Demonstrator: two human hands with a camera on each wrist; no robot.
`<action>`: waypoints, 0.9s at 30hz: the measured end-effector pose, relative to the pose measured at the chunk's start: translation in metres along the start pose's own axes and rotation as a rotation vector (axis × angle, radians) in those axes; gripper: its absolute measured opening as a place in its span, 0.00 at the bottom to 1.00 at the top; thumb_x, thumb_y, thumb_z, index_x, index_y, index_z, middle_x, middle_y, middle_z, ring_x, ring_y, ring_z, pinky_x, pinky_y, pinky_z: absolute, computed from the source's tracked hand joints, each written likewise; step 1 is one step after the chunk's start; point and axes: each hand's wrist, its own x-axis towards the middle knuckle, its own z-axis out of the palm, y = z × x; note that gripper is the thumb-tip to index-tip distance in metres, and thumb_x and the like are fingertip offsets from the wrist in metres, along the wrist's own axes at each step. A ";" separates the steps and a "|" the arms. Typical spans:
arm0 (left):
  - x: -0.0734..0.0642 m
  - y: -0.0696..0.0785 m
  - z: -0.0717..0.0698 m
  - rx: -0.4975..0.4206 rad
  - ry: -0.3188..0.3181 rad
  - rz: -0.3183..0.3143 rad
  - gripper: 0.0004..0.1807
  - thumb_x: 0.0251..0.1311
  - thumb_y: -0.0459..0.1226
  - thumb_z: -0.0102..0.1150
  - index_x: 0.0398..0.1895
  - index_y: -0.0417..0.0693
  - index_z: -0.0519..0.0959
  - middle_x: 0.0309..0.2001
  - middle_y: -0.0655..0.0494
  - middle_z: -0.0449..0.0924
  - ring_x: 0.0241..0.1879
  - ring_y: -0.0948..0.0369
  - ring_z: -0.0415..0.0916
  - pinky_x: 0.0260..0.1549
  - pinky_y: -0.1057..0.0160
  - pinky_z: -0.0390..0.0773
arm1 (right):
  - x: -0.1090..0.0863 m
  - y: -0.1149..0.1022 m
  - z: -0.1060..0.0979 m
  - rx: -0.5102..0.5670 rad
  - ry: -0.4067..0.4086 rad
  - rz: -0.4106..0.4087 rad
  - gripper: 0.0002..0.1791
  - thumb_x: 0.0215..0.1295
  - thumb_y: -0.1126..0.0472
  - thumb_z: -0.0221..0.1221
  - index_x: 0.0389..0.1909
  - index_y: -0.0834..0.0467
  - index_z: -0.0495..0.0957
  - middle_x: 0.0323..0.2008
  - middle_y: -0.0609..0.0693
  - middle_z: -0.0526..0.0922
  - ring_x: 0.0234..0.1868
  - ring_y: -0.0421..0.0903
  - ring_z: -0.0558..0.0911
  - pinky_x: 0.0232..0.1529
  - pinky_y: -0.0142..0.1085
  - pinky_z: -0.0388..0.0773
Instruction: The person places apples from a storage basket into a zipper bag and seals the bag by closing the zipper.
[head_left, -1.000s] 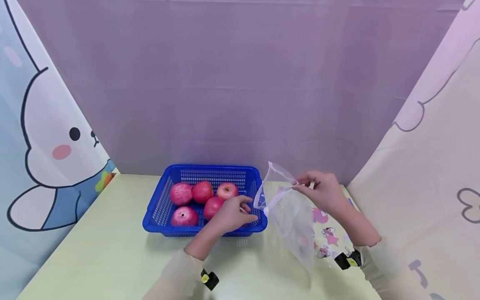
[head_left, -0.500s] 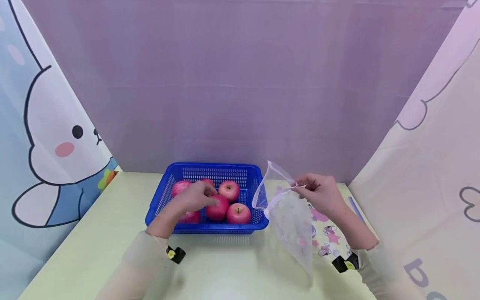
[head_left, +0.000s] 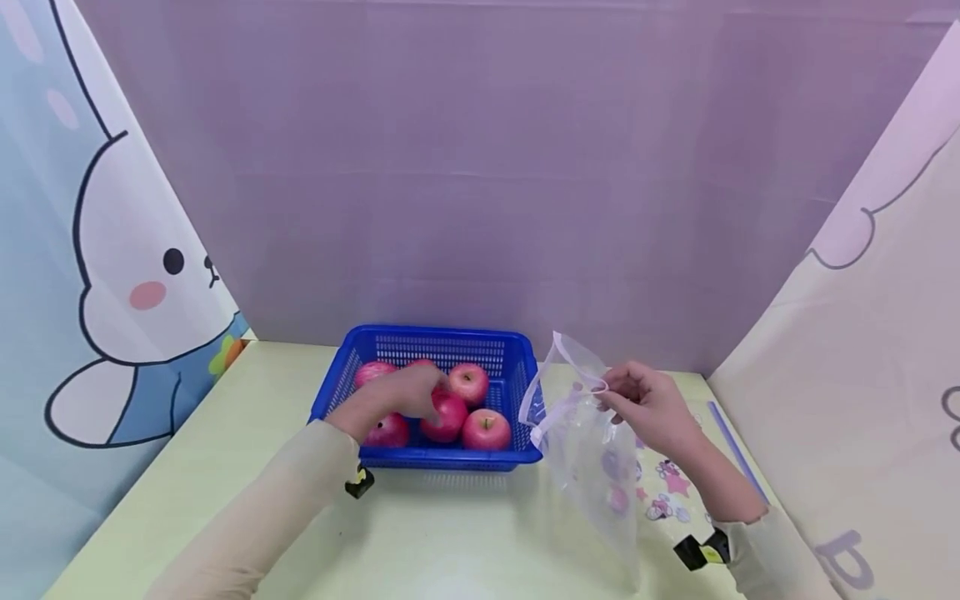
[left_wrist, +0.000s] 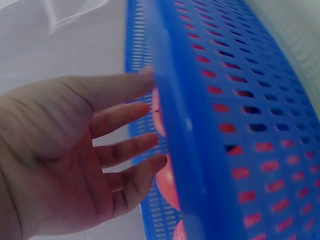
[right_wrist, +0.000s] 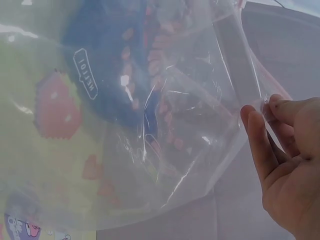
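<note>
Several red apples lie in a blue plastic basket (head_left: 442, 457). Over them hangs my left hand (head_left: 408, 392), its thumb and fingertips close to the middle apple (head_left: 447, 422). In the left wrist view those fingers (left_wrist: 127, 120) reach past the basket's rim (left_wrist: 182, 115), apart from the thumb and with nothing between them. To the right, a clear zip bag (head_left: 588, 479) dangles from my right hand (head_left: 648, 407), which pinches one corner of its mouth. The bag's mouth gapes toward the basket. In the right wrist view the bag (right_wrist: 190, 130) shows a small "HELLO" print.
Behind the bag, a patterned sheet with pink stars (head_left: 675, 483) lies on the pale yellow table (head_left: 450, 533). A thin purple strip (head_left: 735, 446) runs along the table's right side. A purple cloth wall (head_left: 480, 183) closes off the back, and printed cloths flank both sides.
My left hand has gone leftward from beside the bag to above the apples, uncovering the front right apple. My right hand still holds the bag. The head view has shifted slightly.
</note>
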 end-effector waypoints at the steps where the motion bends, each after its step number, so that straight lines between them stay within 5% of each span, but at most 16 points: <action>1: 0.002 0.002 0.002 0.023 -0.020 0.013 0.29 0.45 0.34 0.76 0.55 0.41 0.79 0.47 0.55 0.80 0.43 0.59 0.75 0.47 0.59 0.76 | -0.001 0.000 -0.001 -0.003 0.002 0.009 0.06 0.63 0.69 0.63 0.40 0.62 0.77 0.31 0.56 0.85 0.30 0.56 0.84 0.27 0.44 0.82; 9: 0.014 0.011 0.016 0.185 -0.092 0.051 0.40 0.39 0.46 0.80 0.57 0.44 0.73 0.44 0.55 0.78 0.47 0.57 0.74 0.50 0.58 0.74 | -0.012 0.000 0.000 0.015 -0.005 0.038 0.06 0.64 0.68 0.63 0.40 0.61 0.77 0.31 0.54 0.85 0.31 0.59 0.84 0.27 0.45 0.82; 13: 0.024 0.010 0.014 0.148 -0.097 0.033 0.28 0.51 0.53 0.71 0.48 0.47 0.75 0.37 0.57 0.75 0.39 0.59 0.74 0.43 0.58 0.75 | -0.012 -0.002 0.003 0.007 0.004 0.036 0.05 0.64 0.68 0.62 0.39 0.62 0.77 0.31 0.55 0.85 0.30 0.55 0.84 0.26 0.42 0.82; 17: 0.040 0.008 0.007 0.120 -0.015 0.001 0.20 0.60 0.52 0.62 0.41 0.46 0.75 0.33 0.55 0.75 0.34 0.57 0.72 0.39 0.56 0.74 | -0.008 -0.006 0.007 0.001 0.003 0.043 0.05 0.64 0.67 0.63 0.39 0.61 0.78 0.31 0.56 0.85 0.29 0.54 0.84 0.26 0.41 0.82; 20: 0.051 0.009 0.004 0.080 0.027 -0.033 0.23 0.59 0.48 0.64 0.50 0.42 0.74 0.43 0.51 0.76 0.42 0.54 0.73 0.47 0.53 0.74 | -0.006 -0.009 0.010 0.014 -0.010 0.051 0.05 0.64 0.66 0.63 0.39 0.60 0.78 0.30 0.56 0.85 0.30 0.59 0.83 0.26 0.42 0.82; 23: 0.059 0.011 0.002 0.049 0.003 -0.076 0.33 0.57 0.46 0.66 0.63 0.41 0.69 0.57 0.46 0.72 0.55 0.51 0.69 0.56 0.50 0.70 | -0.005 -0.010 0.013 0.024 -0.021 0.062 0.05 0.64 0.66 0.63 0.39 0.60 0.78 0.30 0.55 0.85 0.31 0.61 0.83 0.27 0.45 0.82; 27: 0.069 0.015 0.002 0.089 -0.039 -0.124 0.35 0.52 0.41 0.66 0.65 0.44 0.67 0.58 0.46 0.70 0.54 0.51 0.69 0.52 0.54 0.73 | -0.007 -0.010 0.013 0.027 -0.019 0.088 0.05 0.63 0.66 0.64 0.39 0.58 0.78 0.31 0.54 0.85 0.31 0.61 0.83 0.28 0.48 0.82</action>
